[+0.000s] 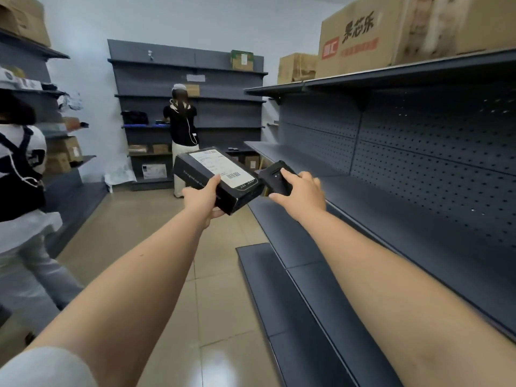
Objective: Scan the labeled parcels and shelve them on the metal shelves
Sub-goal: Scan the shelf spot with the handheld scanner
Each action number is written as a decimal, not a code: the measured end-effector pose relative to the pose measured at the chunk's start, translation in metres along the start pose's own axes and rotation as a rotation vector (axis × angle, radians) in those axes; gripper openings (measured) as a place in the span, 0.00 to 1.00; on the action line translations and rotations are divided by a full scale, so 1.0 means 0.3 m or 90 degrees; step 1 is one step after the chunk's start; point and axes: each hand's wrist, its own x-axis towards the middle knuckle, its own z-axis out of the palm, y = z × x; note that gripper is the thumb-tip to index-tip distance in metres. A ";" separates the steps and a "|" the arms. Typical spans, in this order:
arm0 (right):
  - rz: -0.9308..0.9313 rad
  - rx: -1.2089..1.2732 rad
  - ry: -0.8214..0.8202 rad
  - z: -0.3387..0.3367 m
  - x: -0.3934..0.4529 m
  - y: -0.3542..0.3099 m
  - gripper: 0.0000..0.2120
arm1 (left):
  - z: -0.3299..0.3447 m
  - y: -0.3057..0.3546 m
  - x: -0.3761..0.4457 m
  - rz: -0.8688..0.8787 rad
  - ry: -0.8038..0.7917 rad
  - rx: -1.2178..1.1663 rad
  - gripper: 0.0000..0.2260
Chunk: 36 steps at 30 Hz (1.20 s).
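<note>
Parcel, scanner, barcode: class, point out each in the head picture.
Parcel (195, 169): head view, on its black left side.
Scanner (275, 178): head view, on its black top face.
Barcode (233, 175): head view, on the stripes near the white label's lower edge.

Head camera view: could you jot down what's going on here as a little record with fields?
left hand: left hand grips the black rectangular cardboard parcel, white barcode label facing up
right hand: right hand holds the black handheld scanner beside the parcel
nearest shelving: dark grey metal shelves on the right
top shelf: large brown cardboard box
others: two people at other shelves
stage: scanning, parcel not yet shelved
</note>
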 end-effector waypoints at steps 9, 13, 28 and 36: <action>0.025 0.050 -0.001 0.353 0.889 -0.005 0.32 | 0.205 0.122 0.910 0.029 -0.056 0.080 0.27; 0.052 0.039 0.010 0.549 1.212 -0.039 0.33 | 0.256 0.137 1.311 0.028 -0.084 0.071 0.26; 0.247 -0.093 0.075 1.067 2.169 0.042 0.34 | 0.636 0.127 2.627 -0.092 -0.306 0.119 0.19; 0.317 -0.137 0.120 1.233 2.684 0.244 0.35 | 0.990 0.006 3.154 -0.096 -0.435 0.242 0.18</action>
